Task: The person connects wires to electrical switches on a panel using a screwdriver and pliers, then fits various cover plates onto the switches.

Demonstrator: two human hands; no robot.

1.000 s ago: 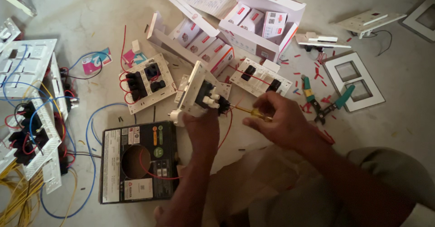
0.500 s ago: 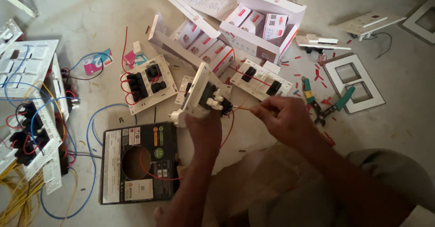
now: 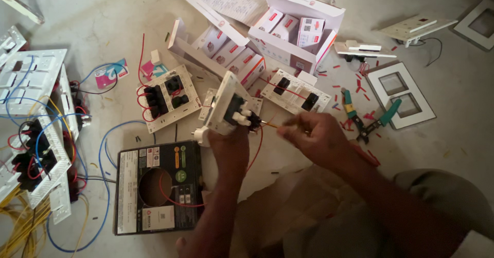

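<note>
My left hand (image 3: 226,144) grips a white switch plate (image 3: 227,103) from below, holding it tilted on edge with its black switch modules (image 3: 242,115) facing right. My right hand (image 3: 314,137) pinches a thin yellow-handled screwdriver (image 3: 271,125) whose tip meets the modules. A red wire (image 3: 254,150) loops down from the plate toward a black wire box (image 3: 157,186) on the floor below my left arm.
Another wired switch plate (image 3: 167,99) lies left, a third one (image 3: 296,91) right. Open white carton (image 3: 296,31) of small boxes behind. Green-handled pliers (image 3: 368,119) and an empty white frame (image 3: 401,93) at right. Switch boards with blue, red and yellow wires (image 3: 36,134) at left.
The plate has tipped a little more upright in my left hand. My right hand has shifted slightly right and kept the screwdriver at the modules.
</note>
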